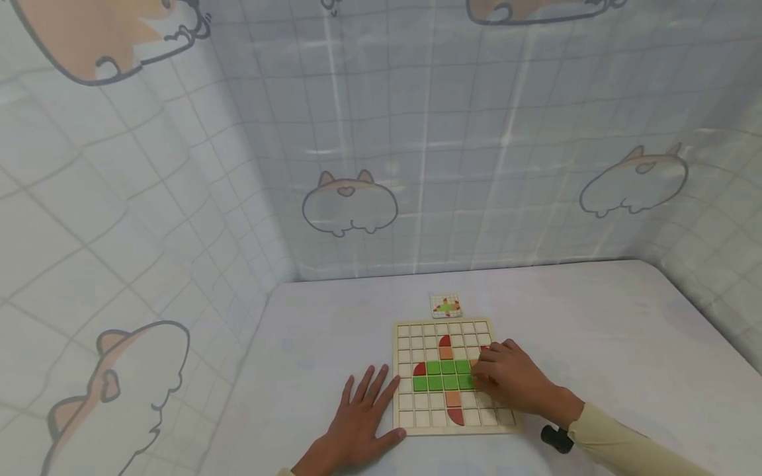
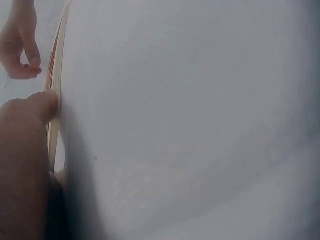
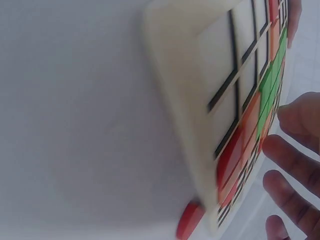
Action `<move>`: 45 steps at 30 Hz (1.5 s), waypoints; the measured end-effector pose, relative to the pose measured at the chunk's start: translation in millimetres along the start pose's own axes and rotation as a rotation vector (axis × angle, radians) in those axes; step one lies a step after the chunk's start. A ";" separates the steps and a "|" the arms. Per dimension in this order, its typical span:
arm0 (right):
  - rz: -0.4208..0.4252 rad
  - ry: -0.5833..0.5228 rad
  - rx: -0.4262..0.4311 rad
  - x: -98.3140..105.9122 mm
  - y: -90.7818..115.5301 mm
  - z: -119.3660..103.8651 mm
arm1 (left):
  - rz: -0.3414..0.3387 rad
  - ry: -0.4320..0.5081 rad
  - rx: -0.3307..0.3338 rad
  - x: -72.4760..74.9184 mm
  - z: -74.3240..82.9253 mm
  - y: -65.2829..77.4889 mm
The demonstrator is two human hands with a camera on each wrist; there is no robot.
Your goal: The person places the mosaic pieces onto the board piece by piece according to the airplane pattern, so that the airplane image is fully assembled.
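Note:
A square wooden grid board [image 1: 458, 432] lies on the table, with green square tiles [image 1: 442, 375] across its middle. Orange tiles [image 1: 453, 398] and red rounded tiles [image 1: 455, 416] sit above and below the green ones. My left hand [image 1: 357, 423] lies with fingers spread beside the board's left edge, its thumb at the near left corner. Over the right part of the board, my right hand [image 1: 512, 377] has thumb and index finger at an orange tile [image 3: 265, 139] by the green ones. Its other fingers are extended and apart.
Just beyond the board is a small picture card [image 1: 446, 306] with a similar coloured pattern. A loose red piece [image 3: 190, 220] lies outside the board's edge. A black object [image 1: 557, 439] shows at the right wrist. Patterned curtains [image 1: 446, 198] surround the white table [image 1: 595, 330].

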State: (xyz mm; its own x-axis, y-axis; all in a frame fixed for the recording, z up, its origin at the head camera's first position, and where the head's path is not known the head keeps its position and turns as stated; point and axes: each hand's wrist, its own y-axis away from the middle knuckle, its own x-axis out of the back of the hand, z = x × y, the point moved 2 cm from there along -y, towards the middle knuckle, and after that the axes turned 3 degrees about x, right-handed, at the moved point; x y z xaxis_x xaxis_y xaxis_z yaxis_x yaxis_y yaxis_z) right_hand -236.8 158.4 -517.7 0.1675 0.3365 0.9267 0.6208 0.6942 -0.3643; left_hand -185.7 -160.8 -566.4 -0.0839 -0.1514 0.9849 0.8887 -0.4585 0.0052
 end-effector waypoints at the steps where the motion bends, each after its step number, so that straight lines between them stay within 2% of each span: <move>1: 0.000 0.003 -0.006 1.2 2.5 1.6 | 0.003 0.001 -0.003 0.3 0.1 0.1; 10: -0.004 0.066 -0.070 8.9 22.7 18.1 | -0.004 0.008 -0.002 0.3 0.7 -0.9; 16: -0.011 0.127 -0.165 12.5 32.5 30.6 | -0.015 0.013 0.010 0.5 0.3 -1.1; 20: -0.061 0.156 -0.233 14.0 36.8 35.8 | -0.012 0.015 0.004 0.9 -0.1 -0.1; 25: -0.126 0.180 -0.240 10.1 40.4 39.4 | 0.011 0.015 -0.017 3.3 0.1 1.0; 28: -0.133 0.187 -0.231 6.6 40.9 41.0 | 0.009 0.020 -0.020 4.0 0.8 1.3; 32: -0.164 0.123 -0.282 6.6 38.4 44.9 | 0.010 0.023 -0.018 3.2 0.9 1.4; 36: -0.223 -0.066 -0.434 10.8 34.9 49.2 | 0.022 0.014 -0.021 2.7 0.5 0.8; 38: -0.225 -0.149 -0.482 12.6 34.9 49.9 | 0.027 0.010 -0.024 3.3 0.7 0.9; 41: -0.223 -0.200 -0.488 13.7 36.5 49.5 | 0.030 0.020 -0.026 3.9 0.9 1.0; 45: -0.227 -0.177 -0.472 14.2 37.8 48.5 | 0.028 0.058 -0.030 4.0 1.0 1.7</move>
State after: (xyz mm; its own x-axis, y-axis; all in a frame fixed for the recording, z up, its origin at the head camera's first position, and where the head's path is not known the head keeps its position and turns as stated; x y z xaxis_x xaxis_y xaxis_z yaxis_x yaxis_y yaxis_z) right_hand -248.1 220.2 -522.8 -0.1164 0.3421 0.9324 0.9092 0.4146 -0.0386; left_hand -184.0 -161.2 -562.3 -0.0861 -0.2149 0.9728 0.8772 -0.4793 -0.0283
